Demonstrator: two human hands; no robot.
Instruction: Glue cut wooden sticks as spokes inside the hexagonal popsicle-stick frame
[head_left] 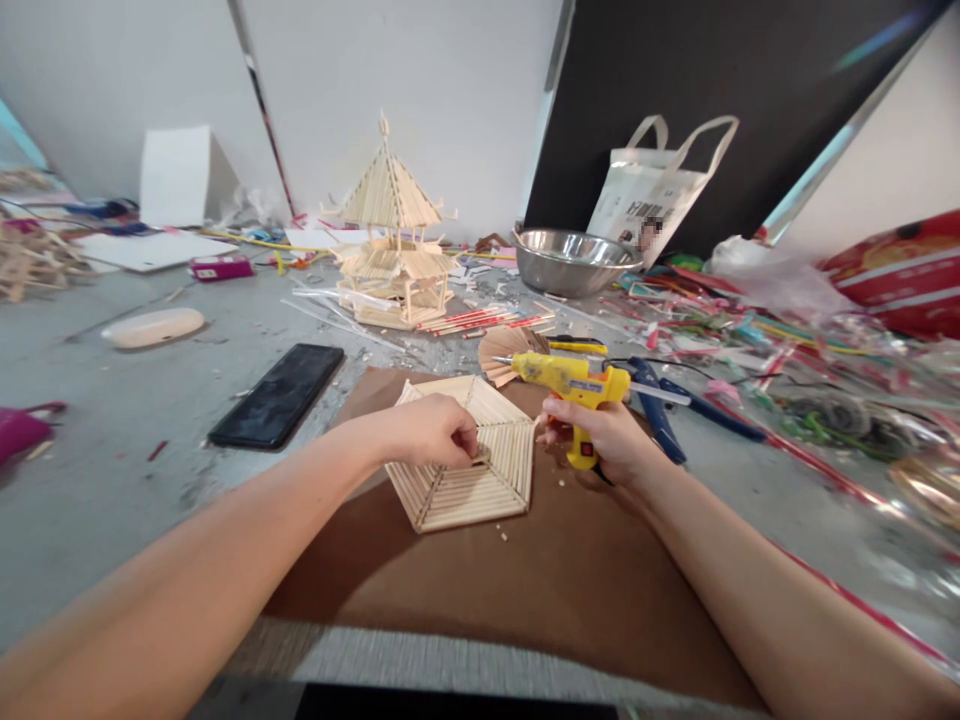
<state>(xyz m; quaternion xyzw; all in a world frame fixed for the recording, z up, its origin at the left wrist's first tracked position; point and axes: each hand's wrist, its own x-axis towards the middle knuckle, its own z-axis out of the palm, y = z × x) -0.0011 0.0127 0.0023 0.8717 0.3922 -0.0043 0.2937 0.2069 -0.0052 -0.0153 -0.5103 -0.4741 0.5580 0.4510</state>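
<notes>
A six-sided roof panel of thin wooden sticks (465, 495) lies on a brown sheet (480, 590) in front of me. My left hand (435, 430) is over its centre, fingertips pinched together and pressed close to the middle; whatever they hold, if anything, is hidden. In my right hand (622, 435) is a yellow hot glue gun (577, 378), a clear glue stick poking from its back and its nozzle pointing left above the panel's far right edge. Behind the nozzle sits a pleated brown fan-shaped piece (504, 350).
A stick pagoda model (394, 260) stands at the back. A black phone (277, 395) lies to the left, with a white oval case (154, 327) beyond. Blue-handled pliers (660, 415), a steel bowl (574, 265), a tote bag (645, 190) and scattered scraps occupy the right.
</notes>
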